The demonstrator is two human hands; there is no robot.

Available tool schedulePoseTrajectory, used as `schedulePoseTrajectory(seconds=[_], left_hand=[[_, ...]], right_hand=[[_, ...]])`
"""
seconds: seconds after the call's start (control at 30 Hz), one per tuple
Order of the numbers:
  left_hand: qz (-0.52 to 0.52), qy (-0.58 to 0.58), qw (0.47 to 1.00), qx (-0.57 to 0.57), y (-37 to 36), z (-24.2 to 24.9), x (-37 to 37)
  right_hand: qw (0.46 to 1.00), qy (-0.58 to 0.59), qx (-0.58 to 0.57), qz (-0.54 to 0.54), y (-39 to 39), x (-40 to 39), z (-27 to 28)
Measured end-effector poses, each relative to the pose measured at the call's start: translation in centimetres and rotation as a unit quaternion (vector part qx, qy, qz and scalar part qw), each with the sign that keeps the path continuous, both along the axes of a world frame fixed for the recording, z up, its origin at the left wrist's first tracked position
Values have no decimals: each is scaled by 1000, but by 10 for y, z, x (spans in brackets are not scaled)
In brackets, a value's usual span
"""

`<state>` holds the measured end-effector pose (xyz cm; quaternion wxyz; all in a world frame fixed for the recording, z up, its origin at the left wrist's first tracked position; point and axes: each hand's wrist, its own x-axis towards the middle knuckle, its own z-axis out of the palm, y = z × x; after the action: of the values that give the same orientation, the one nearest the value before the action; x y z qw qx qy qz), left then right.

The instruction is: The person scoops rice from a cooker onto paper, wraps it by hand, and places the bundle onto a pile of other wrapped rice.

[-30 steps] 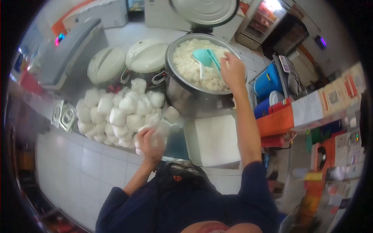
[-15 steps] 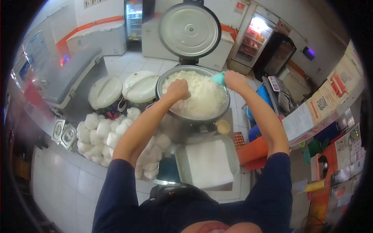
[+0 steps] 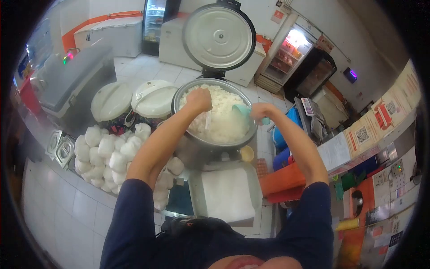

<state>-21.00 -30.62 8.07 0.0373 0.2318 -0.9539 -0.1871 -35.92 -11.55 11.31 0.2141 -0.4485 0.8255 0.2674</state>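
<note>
Cooked white rice (image 3: 222, 101) fills a large round cooker (image 3: 174, 105) in front of me, its lid (image 3: 219, 38) standing up at the back. My right hand (image 3: 262, 113) is closed round the handle of a teal scoop (image 3: 242, 110), whose bowl is in the rice on the right side. Over the left part of the cooker is my left hand (image 3: 199, 99), held in a fist. A pale strip shows below that fist, but I cannot make out what it is.
Knotted white bags (image 3: 107, 148) are heaped at the left. A tray (image 3: 257, 179) with a white sheet (image 3: 228, 193) lies nearer me, with a small yellowish bowl (image 3: 247, 154) behind it. Two lidded containers (image 3: 154, 98) stand left of the cooker; eggs (image 3: 261, 167) are at right.
My right hand has moved left and down, bringing the scoop from the cooker's right rim into the rice. My left fist stays over the left part of the cooker. The view has shifted slightly.
</note>
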Motion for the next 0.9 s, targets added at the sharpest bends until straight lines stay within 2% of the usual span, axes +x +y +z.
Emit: schedulePoseTrajectory(seconds=[0.07, 0.13, 0.17, 0.2, 0.23, 0.3, 0.37, 0.43, 0.47, 0.53, 0.57, 0.6, 0.63, 0.77, 0.8, 0.83, 0.87, 0.9], left_hand=[[7, 24, 1000, 2, 1, 7, 0], [-20, 56, 998, -25, 4, 11, 1], [-23, 56, 998, -30, 4, 11, 6], [-89, 131, 985, 68, 1, 16, 14], [-157, 199, 954, 162, 2, 26, 26], [-215, 239, 873, 368, 20, 47, 65], [-227, 300, 777, 504, 47, 67, 113], [-217, 355, 683, 601, 80, 83, 157], [-216, 393, 644, 620, 96, 91, 179], [-282, 454, 581, 614, 120, 103, 225], [-313, 465, 503, 658, 133, 106, 245], [-377, 462, 474, 648, 135, 111, 257], [-452, 480, 439, 611, 131, 106, 262], [-479, 570, 472, 472, 131, 110, 279], [-475, 576, 477, 463, 128, 113, 284], [-498, 591, 506, 383, 122, 119, 290], [-518, 599, 530, 304, 120, 122, 295], [-518, 599, 527, 309, 121, 123, 300]], right_hand=[[1000, -9, 3, 17, 0, -6, -5], [997, -30, -46, -53, 1, 7, -8], [1000, -18, -4, 25, 4, -11, -24], [1000, -16, -14, 23, 7, -11, -24], [997, -33, -71, -3, 13, -7, -27], [987, -53, -145, -35, 16, -9, -32], [994, -27, -93, 44, 17, -17, -45], [995, -19, -98, 26, 21, -8, -42], [995, -5, -94, 19, 16, -5, -40], [978, 6, -13, 209, 15, -34, -59], [991, 6, -64, 117, 15, -23, -50], [993, 1, -114, 22, 20, -5, -39], [993, -11, -113, 38, 23, -4, -37], [989, 8, -122, 80, 21, 0, -30], [987, -18, -158, 4, 20, 0, -30], [978, -45, -187, -79, 22, 2, -31], [979, -45, -181, -80, 24, 1, -34], [980, -30, -182, -80, 22, -3, -38]])
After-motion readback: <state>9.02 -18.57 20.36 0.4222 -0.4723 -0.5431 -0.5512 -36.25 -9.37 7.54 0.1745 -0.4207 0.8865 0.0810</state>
